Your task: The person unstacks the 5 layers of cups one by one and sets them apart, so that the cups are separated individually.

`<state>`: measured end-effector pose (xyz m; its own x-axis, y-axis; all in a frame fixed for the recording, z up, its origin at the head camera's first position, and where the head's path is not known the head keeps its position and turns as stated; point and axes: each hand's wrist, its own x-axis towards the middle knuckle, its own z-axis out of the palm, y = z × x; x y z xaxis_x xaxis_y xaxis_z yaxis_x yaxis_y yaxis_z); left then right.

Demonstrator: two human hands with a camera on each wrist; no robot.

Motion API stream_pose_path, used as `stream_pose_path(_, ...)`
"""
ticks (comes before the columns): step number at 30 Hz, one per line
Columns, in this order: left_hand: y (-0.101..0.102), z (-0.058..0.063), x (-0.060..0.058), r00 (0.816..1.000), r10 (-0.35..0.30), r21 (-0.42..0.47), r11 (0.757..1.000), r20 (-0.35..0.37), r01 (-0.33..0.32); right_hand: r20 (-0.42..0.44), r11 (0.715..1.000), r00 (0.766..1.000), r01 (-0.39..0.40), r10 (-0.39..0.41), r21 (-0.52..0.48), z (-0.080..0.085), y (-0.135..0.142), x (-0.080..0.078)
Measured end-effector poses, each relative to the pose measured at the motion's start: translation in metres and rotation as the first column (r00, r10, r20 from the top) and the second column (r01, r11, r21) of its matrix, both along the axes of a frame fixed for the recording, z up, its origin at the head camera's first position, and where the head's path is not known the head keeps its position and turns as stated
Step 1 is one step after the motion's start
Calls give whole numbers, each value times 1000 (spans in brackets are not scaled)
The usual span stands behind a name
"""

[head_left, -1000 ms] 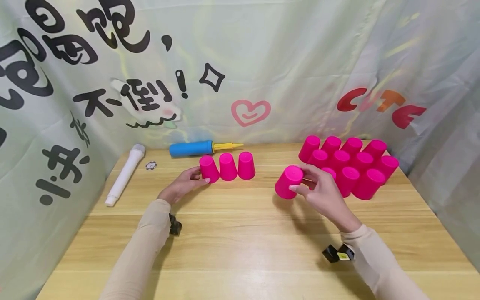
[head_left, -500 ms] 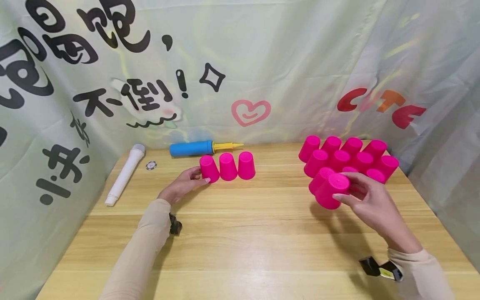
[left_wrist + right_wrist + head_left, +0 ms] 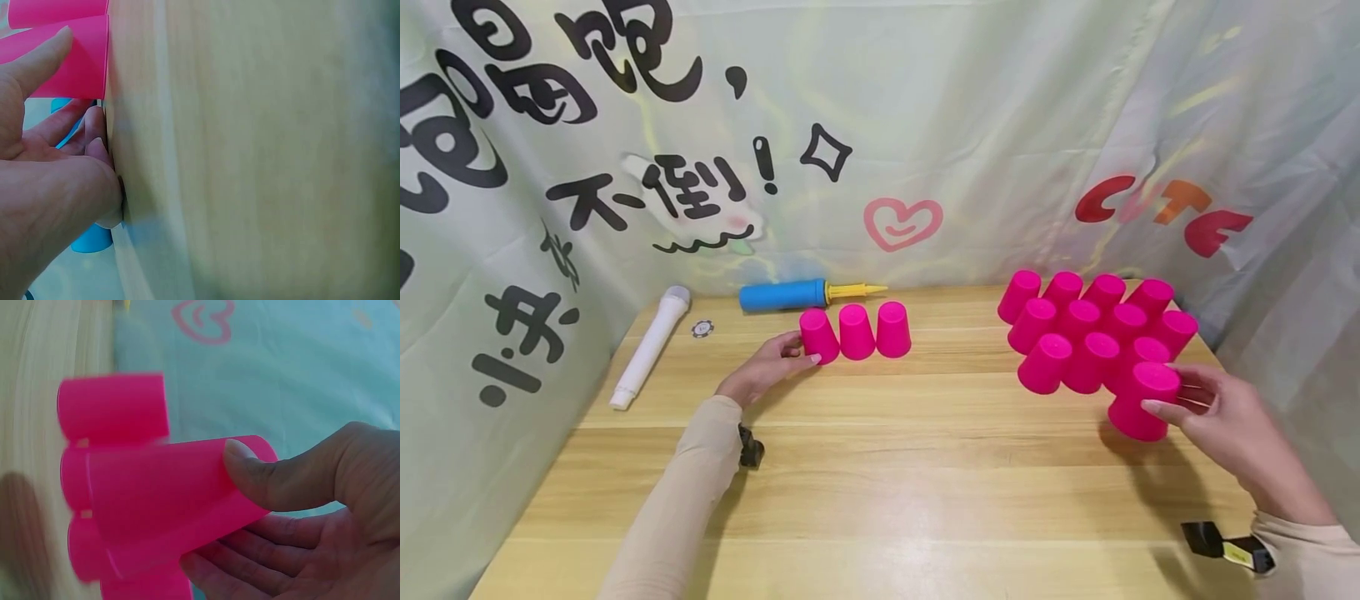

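Observation:
My left hand (image 3: 767,368) holds the leftmost pink cup (image 3: 819,337) of a short row, thumb on its near side and fingers behind it. In the left wrist view, the thumb lies against that cup's wall. Two more upside-down pink cups (image 3: 856,335) stand beside it to the right. My right hand (image 3: 1236,429) grips another upside-down pink cup (image 3: 1138,417), which overlaps the front right of a cup group (image 3: 1047,364) in the head view. In the right wrist view, this gripped cup (image 3: 169,500) is tilted, thumb on one side, fingers underneath; other cups show behind it.
Behind the short row lies a blue hand pump (image 3: 782,296) with a yellow nozzle. A white microphone (image 3: 651,350) and a small round chip (image 3: 702,329) lie at the table's left. A printed curtain (image 3: 1000,150) hangs close behind the wooden table (image 3: 880,483).
My right hand has carried its cup rightward, from left of the cup group across its front to the right end. The left hand and its cup have stayed in place.

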<state>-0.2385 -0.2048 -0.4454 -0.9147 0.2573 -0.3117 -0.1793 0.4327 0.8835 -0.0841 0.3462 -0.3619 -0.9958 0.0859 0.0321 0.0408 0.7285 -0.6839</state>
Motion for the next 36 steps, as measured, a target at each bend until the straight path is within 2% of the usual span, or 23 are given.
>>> stream_pose_path(8,-1,-3,-1,1000,12,9,1000,9,-12,133,995,986,104,-103,0,-10,37,-7)
stream_pose_path(17,-1,-5,-3,1000,13,17,1000,3,-13,144,974,964,225,-222,-3,-21,59,-16)
stream_pose_path(27,-1,-2,-1,1000,8,9,1000,6,-8,159,938,928,346,-336,-36,-29,62,-29)
stream_pose_path(31,-1,-2,-1,1000,6,10,1000,2,-6,184,923,914,378,-361,-69,-30,60,-33)
stream_pose_path(36,-1,-1,-1,1000,4,7,1000,3,-4,214,917,909,386,-358,-106,-30,59,-36)
